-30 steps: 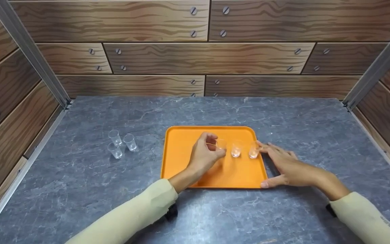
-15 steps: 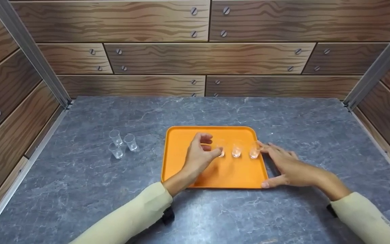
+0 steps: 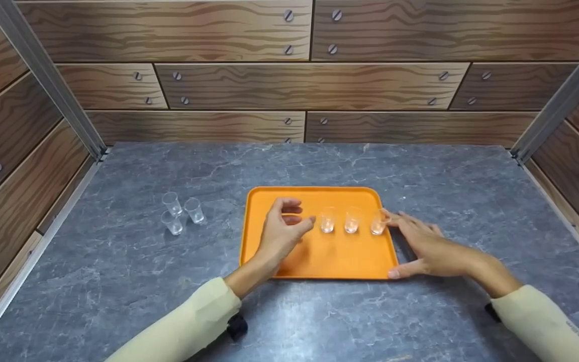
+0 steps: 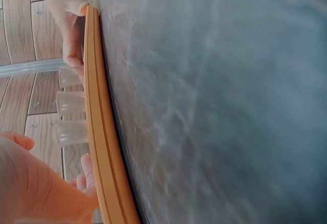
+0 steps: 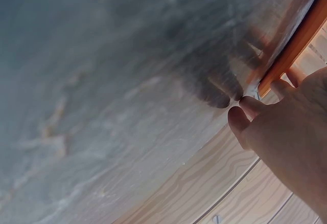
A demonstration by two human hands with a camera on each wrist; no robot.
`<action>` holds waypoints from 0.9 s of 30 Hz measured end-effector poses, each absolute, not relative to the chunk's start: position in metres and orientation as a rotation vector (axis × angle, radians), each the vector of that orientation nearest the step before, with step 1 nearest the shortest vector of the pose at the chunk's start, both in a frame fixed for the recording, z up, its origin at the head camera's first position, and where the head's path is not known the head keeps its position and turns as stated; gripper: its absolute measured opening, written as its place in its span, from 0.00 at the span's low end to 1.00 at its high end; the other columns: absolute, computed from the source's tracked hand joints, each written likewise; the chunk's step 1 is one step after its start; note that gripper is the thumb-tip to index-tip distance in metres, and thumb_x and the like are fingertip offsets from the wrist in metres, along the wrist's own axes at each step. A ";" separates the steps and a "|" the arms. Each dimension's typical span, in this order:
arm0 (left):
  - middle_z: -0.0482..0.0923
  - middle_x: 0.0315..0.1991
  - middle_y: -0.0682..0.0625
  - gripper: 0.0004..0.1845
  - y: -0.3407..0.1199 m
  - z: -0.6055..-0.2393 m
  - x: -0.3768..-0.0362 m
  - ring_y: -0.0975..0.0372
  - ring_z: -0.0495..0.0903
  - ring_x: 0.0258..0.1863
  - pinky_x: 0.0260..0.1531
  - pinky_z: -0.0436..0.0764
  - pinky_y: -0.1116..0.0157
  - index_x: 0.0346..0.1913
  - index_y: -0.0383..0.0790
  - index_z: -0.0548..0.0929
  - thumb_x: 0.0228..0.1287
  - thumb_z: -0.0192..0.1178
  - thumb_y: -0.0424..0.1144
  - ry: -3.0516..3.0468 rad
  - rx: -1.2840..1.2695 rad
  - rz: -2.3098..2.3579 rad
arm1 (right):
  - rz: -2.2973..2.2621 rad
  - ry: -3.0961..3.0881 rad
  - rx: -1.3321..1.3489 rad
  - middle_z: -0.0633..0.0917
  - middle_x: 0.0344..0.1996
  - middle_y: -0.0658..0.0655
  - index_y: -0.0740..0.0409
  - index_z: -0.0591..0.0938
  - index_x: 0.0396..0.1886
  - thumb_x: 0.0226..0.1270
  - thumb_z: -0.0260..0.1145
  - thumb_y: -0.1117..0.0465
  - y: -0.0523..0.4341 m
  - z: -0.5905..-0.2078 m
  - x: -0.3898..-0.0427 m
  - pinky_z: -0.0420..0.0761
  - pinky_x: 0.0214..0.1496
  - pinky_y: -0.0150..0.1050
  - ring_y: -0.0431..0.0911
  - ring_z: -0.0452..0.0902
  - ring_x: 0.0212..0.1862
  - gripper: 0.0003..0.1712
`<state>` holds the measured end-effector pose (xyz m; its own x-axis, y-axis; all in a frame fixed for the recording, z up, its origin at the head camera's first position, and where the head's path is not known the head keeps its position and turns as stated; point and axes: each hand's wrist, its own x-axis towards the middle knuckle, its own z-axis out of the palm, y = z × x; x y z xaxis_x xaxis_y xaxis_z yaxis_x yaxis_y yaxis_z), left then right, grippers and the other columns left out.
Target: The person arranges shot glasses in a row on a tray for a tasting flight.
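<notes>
Three clear cups (image 3: 352, 220) stand upright in a row on the orange tray (image 3: 319, 261), which rests on your grey marbled tabletop (image 3: 118, 281) walled by wood-grain panels (image 3: 309, 85). Three further cups (image 3: 180, 212) sit well apart to the left. Your left hand (image 3: 282, 234) has let go of the leftmost cup (image 3: 326, 220) and drawn back, fingers loosely parted, holding nothing. Your right hand (image 3: 427, 246) lies flat against the tray's right edge.

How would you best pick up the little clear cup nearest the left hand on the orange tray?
Probably pinch the leftmost cup round its side wall near the rim, coming from above and the left. It stands upright, another cup crowds its right side, and the left hand is already beside it over the tray.
</notes>
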<state>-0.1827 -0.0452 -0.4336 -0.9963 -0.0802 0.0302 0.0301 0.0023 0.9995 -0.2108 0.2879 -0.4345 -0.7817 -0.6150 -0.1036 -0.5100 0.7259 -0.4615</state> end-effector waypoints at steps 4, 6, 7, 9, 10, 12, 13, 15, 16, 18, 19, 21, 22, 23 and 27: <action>0.76 0.55 0.37 0.27 -0.052 -0.433 -0.181 0.50 0.78 0.49 0.42 0.83 0.64 0.57 0.32 0.75 0.57 0.72 0.35 -2.163 0.061 -2.151 | -0.612 2.679 -0.886 0.50 0.83 0.52 0.46 0.59 0.78 0.51 0.75 0.27 0.287 -0.435 -0.211 0.47 0.68 0.79 0.65 0.44 0.81 0.61; 0.76 0.54 0.37 0.26 -0.055 -0.433 -0.180 0.51 0.78 0.48 0.41 0.84 0.64 0.57 0.32 0.75 0.58 0.72 0.35 -2.155 0.064 -2.148 | -0.615 2.681 -0.886 0.50 0.83 0.52 0.46 0.59 0.78 0.51 0.75 0.27 0.287 -0.435 -0.212 0.47 0.68 0.79 0.65 0.44 0.81 0.61; 0.76 0.54 0.36 0.26 -0.056 -0.433 -0.180 0.51 0.78 0.48 0.40 0.84 0.63 0.57 0.32 0.75 0.58 0.72 0.35 -2.149 0.063 -2.146 | -0.616 2.683 -0.885 0.50 0.83 0.52 0.46 0.59 0.78 0.50 0.75 0.27 0.287 -0.435 -0.212 0.47 0.68 0.79 0.65 0.44 0.81 0.62; 0.76 0.54 0.36 0.25 -0.058 -0.434 -0.178 0.51 0.78 0.47 0.38 0.85 0.63 0.57 0.32 0.75 0.58 0.72 0.35 -2.134 0.068 -2.148 | -0.616 2.682 -0.880 0.50 0.83 0.53 0.46 0.59 0.78 0.50 0.75 0.27 0.288 -0.436 -0.211 0.47 0.68 0.79 0.65 0.44 0.81 0.62; 0.76 0.54 0.35 0.25 -0.060 -0.434 -0.178 0.51 0.79 0.47 0.37 0.85 0.64 0.57 0.31 0.75 0.58 0.72 0.34 -2.124 0.071 -2.149 | -0.615 2.681 -0.879 0.50 0.83 0.53 0.46 0.59 0.78 0.50 0.75 0.27 0.288 -0.436 -0.211 0.47 0.68 0.80 0.65 0.44 0.81 0.61; 0.76 0.53 0.35 0.25 -0.062 -0.435 -0.176 0.51 0.79 0.46 0.37 0.84 0.66 0.56 0.30 0.75 0.59 0.72 0.34 -2.107 0.079 -2.146 | -0.612 2.677 -0.880 0.50 0.83 0.54 0.47 0.59 0.78 0.51 0.75 0.27 0.287 -0.437 -0.210 0.46 0.68 0.81 0.66 0.44 0.81 0.61; 0.76 0.52 0.35 0.25 -0.064 -0.436 -0.175 0.51 0.80 0.46 0.37 0.84 0.67 0.56 0.30 0.75 0.59 0.72 0.34 -2.099 0.084 -2.147 | -0.613 2.675 -0.879 0.50 0.83 0.54 0.47 0.59 0.78 0.51 0.75 0.27 0.287 -0.437 -0.209 0.46 0.68 0.81 0.66 0.44 0.81 0.62; 0.76 0.52 0.35 0.25 -0.067 -0.436 -0.174 0.51 0.80 0.45 0.36 0.84 0.67 0.56 0.30 0.75 0.59 0.71 0.33 -2.076 0.092 -2.156 | -0.611 2.673 -0.876 0.50 0.83 0.54 0.47 0.58 0.79 0.51 0.74 0.27 0.287 -0.437 -0.209 0.45 0.68 0.81 0.65 0.43 0.81 0.62; 0.76 0.52 0.35 0.25 -0.069 -0.436 -0.174 0.51 0.80 0.45 0.36 0.84 0.67 0.57 0.29 0.75 0.59 0.71 0.33 -2.063 0.092 -2.163 | -0.613 2.673 -0.874 0.50 0.83 0.53 0.46 0.58 0.79 0.51 0.74 0.27 0.287 -0.437 -0.209 0.45 0.68 0.82 0.65 0.43 0.81 0.62; 0.76 0.52 0.35 0.24 -0.073 -0.436 -0.172 0.51 0.80 0.45 0.35 0.84 0.66 0.56 0.31 0.75 0.60 0.70 0.33 -2.040 0.091 -2.176 | -0.618 2.676 -0.869 0.50 0.83 0.52 0.46 0.59 0.78 0.51 0.75 0.27 0.287 -0.436 -0.209 0.46 0.68 0.80 0.64 0.43 0.81 0.62; 0.76 0.52 0.35 0.23 -0.076 -0.435 -0.172 0.51 0.80 0.45 0.35 0.84 0.66 0.56 0.32 0.75 0.60 0.70 0.32 -2.031 0.091 -2.181 | -0.619 2.675 -0.870 0.50 0.83 0.52 0.46 0.59 0.78 0.51 0.75 0.27 0.287 -0.436 -0.209 0.46 0.68 0.80 0.64 0.43 0.81 0.61; 0.77 0.51 0.36 0.22 -0.080 -0.434 -0.169 0.51 0.79 0.45 0.35 0.84 0.65 0.56 0.31 0.76 0.60 0.69 0.31 -2.009 0.096 -2.188 | -0.619 2.675 -0.873 0.50 0.83 0.52 0.46 0.59 0.78 0.51 0.75 0.27 0.287 -0.436 -0.210 0.46 0.68 0.80 0.64 0.44 0.81 0.61; 0.77 0.51 0.36 0.22 -0.083 -0.434 -0.168 0.51 0.79 0.45 0.35 0.84 0.65 0.56 0.31 0.76 0.60 0.68 0.31 -1.999 0.100 -2.190 | -0.619 2.675 -0.874 0.50 0.83 0.52 0.45 0.60 0.78 0.51 0.75 0.27 0.287 -0.436 -0.210 0.46 0.68 0.80 0.64 0.44 0.81 0.61; 0.77 0.51 0.35 0.21 -0.085 -0.434 -0.168 0.51 0.79 0.45 0.35 0.84 0.65 0.55 0.31 0.76 0.60 0.68 0.30 -1.989 0.102 -2.188 | -0.618 2.676 -0.874 0.50 0.84 0.52 0.45 0.60 0.77 0.50 0.75 0.27 0.287 -0.435 -0.211 0.46 0.68 0.80 0.64 0.44 0.81 0.60; 0.77 0.51 0.34 0.20 -0.095 -0.432 -0.165 0.52 0.79 0.44 0.35 0.86 0.64 0.55 0.30 0.76 0.60 0.67 0.30 -1.977 0.113 -2.158 | -0.612 2.677 -0.865 0.50 0.84 0.52 0.45 0.60 0.77 0.50 0.75 0.27 0.288 -0.434 -0.212 0.44 0.68 0.82 0.64 0.43 0.81 0.61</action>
